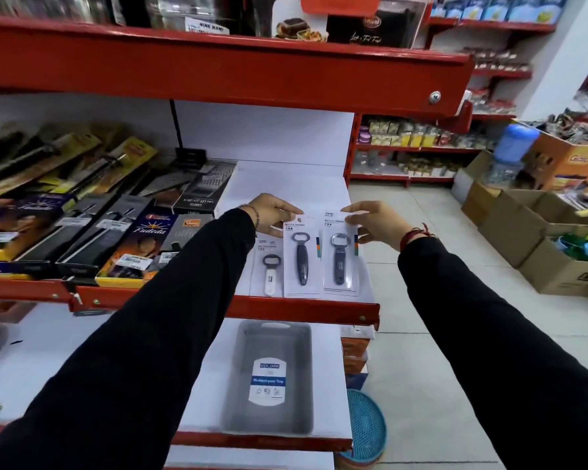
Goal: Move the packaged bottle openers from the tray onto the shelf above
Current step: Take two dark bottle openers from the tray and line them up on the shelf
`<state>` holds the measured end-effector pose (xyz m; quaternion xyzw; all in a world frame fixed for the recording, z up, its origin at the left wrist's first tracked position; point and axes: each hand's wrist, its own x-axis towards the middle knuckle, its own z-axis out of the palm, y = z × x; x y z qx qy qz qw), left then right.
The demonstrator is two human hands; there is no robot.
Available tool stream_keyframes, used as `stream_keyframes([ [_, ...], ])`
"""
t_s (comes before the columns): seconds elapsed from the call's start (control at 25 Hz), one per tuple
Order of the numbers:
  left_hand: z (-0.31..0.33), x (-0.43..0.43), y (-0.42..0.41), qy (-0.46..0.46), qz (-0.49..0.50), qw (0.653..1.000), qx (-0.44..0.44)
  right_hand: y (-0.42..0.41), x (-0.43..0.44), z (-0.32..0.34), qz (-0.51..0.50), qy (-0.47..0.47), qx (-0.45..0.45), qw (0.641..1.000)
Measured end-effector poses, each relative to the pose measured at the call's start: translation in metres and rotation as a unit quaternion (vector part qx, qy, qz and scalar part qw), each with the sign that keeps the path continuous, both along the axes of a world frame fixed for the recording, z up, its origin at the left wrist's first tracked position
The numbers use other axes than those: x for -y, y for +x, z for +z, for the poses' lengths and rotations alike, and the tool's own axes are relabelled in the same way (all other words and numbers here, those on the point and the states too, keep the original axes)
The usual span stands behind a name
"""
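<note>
Three packaged bottle openers lie side by side on the white shelf (pixel 306 184). The left pack (pixel 268 271) holds a white-handled opener. My left hand (pixel 272 212) pinches the top of the middle pack (pixel 301 257), which holds a dark opener. My right hand (pixel 375 223) pinches the top right corner of the right pack (pixel 340 257), also a dark opener. The grey tray (pixel 272 374) sits on the shelf below, showing only its label sticker inside.
Boxed knives and graters (pixel 123 228) fill the shelf to the left of the openers. A red shelf lip (pixel 306 312) runs along the front. Cardboard boxes (pixel 530 239) stand on the floor at right, and a blue basket (pixel 365 432) below the tray shelf.
</note>
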<state>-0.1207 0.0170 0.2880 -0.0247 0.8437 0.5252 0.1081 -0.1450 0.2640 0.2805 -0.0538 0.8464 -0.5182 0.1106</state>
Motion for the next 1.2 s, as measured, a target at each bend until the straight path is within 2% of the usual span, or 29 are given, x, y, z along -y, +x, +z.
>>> stream_keyframes([
  [0.12,-0.016,-0.003,-0.005,-0.056,-0.013,0.998,-0.007,-0.002,0.003,-0.005,-0.004,0.06,-0.009,0.998],
  [0.32,-0.034,-0.008,-0.006,-0.242,-0.05,0.968,-0.047,-0.01,0.003,-0.021,0.023,0.136,-0.05,0.989],
  [0.4,-0.036,-0.009,-0.006,-0.301,-0.049,0.951,-0.054,-0.011,0.004,-0.024,0.019,0.225,-0.055,0.973],
  [0.48,-0.038,-0.01,-0.007,-0.315,-0.049,0.945,-0.07,-0.007,0.005,-0.023,0.023,0.317,-0.065,0.946],
  [0.56,-0.037,-0.011,-0.005,-0.318,-0.041,0.943,-0.092,-0.003,0.006,-0.023,0.025,0.364,-0.085,0.927],
  [0.76,-0.024,-0.01,0.011,-0.342,-0.022,0.931,-0.122,0.011,0.012,-0.017,0.028,0.367,-0.122,0.922],
  [0.88,-0.009,-0.003,0.029,-0.351,-0.029,0.928,-0.121,0.027,0.023,-0.008,0.071,0.343,-0.139,0.926],
  [1.04,0.007,0.005,0.06,-0.37,-0.063,0.927,-0.015,0.055,0.038,-0.001,0.15,0.31,-0.082,0.935],
  [1.2,0.006,0.009,0.088,-0.424,-0.103,0.899,0.041,0.08,0.055,-0.005,0.194,0.368,-0.027,0.909],
])
